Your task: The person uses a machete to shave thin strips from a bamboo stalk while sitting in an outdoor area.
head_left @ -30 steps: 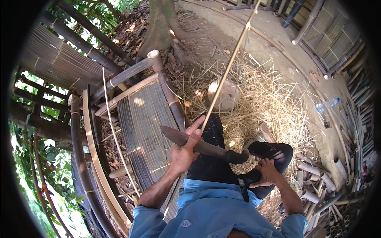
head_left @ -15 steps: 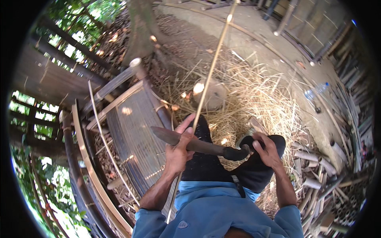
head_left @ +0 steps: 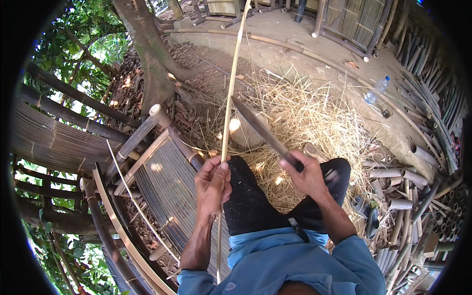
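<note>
A long, thin bamboo strip [head_left: 229, 113] runs upward from beside my left leg, past the top of the view. My left hand [head_left: 213, 184] is closed round it, thumb lying along the strip. In my right hand [head_left: 306, 174] is the dark handle of a machete [head_left: 265, 132]. Its long blade slants up and left, and the tip meets or nearly meets the strip above my left hand; I cannot tell whether they touch. Below the blade stands a wooden chopping block [head_left: 250, 130], partly covered by it.
Pale bamboo shavings [head_left: 314, 118] heap on the ground ahead. A slatted bamboo bench [head_left: 172, 182] stands at my left, with another thin strip [head_left: 135, 199] leaning along it. Cut bamboo pieces [head_left: 398, 204] pile up at right. A plastic bottle [head_left: 377, 91] lies farther off, and a tree trunk [head_left: 150, 54] rises far left.
My right hand has taken the machete by its handle and swung the blade up to the strip. My left hand no longer holds the blade and now grips only the strip.
</note>
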`<action>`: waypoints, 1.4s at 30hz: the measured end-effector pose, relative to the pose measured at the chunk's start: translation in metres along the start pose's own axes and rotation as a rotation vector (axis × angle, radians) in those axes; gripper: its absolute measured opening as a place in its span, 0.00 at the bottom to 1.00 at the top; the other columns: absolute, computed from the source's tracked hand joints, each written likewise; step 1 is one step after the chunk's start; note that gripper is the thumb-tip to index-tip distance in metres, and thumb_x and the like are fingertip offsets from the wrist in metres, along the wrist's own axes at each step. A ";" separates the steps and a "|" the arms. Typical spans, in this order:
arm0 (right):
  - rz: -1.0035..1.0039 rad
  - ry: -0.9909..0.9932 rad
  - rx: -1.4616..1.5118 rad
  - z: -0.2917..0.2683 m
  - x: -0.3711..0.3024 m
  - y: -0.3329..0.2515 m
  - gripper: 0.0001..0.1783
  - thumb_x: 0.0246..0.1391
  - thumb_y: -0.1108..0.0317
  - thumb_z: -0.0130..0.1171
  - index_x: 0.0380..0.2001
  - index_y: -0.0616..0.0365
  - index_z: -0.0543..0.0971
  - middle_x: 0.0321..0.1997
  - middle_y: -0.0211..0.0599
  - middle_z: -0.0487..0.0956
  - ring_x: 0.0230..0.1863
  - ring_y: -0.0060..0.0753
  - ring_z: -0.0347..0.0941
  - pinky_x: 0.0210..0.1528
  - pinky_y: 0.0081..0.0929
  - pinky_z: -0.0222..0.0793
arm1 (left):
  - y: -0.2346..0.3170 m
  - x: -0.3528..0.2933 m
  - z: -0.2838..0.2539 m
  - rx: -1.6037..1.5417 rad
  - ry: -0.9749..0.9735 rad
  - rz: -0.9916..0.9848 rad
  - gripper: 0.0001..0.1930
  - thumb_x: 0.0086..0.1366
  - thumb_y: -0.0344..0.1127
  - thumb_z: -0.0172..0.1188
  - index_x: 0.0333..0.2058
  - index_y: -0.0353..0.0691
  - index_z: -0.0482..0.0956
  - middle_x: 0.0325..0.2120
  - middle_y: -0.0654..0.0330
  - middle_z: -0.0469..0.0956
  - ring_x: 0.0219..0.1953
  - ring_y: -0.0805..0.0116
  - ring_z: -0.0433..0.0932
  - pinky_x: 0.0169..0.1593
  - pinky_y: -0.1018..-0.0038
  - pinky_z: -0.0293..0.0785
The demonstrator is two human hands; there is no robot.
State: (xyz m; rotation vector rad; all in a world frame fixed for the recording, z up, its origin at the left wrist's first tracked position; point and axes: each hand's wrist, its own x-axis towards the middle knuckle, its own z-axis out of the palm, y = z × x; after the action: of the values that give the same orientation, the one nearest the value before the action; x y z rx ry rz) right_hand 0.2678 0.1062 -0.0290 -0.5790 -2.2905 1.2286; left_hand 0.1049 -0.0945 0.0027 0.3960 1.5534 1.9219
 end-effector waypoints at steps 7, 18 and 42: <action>0.083 -0.005 -0.171 0.002 0.035 -0.003 0.26 0.63 0.43 0.57 0.34 0.59 0.79 0.21 0.44 0.77 0.23 0.44 0.76 0.31 0.44 0.70 | -0.006 -0.007 0.016 0.042 -0.078 -0.056 0.16 0.77 0.37 0.48 0.53 0.34 0.78 0.20 0.64 0.73 0.10 0.82 0.58 0.12 0.82 0.51; -0.253 -0.081 -0.422 0.012 0.038 -0.010 0.35 0.56 0.32 0.57 0.24 0.59 0.81 0.10 0.43 0.73 0.15 0.46 0.76 0.21 0.42 0.72 | 0.000 -0.022 0.024 -0.012 -0.114 -0.125 0.16 0.77 0.36 0.48 0.56 0.36 0.77 0.21 0.65 0.72 0.12 0.83 0.60 0.14 0.83 0.53; 0.034 0.055 -0.605 -0.080 0.148 0.016 0.48 0.57 0.20 0.41 0.29 0.60 0.82 0.11 0.42 0.73 0.19 0.46 0.77 0.29 0.48 0.73 | -0.003 -0.068 -0.009 0.240 -0.088 -0.194 0.15 0.72 0.30 0.56 0.54 0.31 0.78 0.14 0.68 0.71 0.12 0.84 0.63 0.16 0.82 0.54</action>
State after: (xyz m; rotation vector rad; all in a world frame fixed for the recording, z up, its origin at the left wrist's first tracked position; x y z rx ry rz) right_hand 0.1983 0.2495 0.0270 -0.8437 -2.6041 0.5002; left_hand 0.1519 -0.1445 0.0075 0.4092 1.7031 1.5582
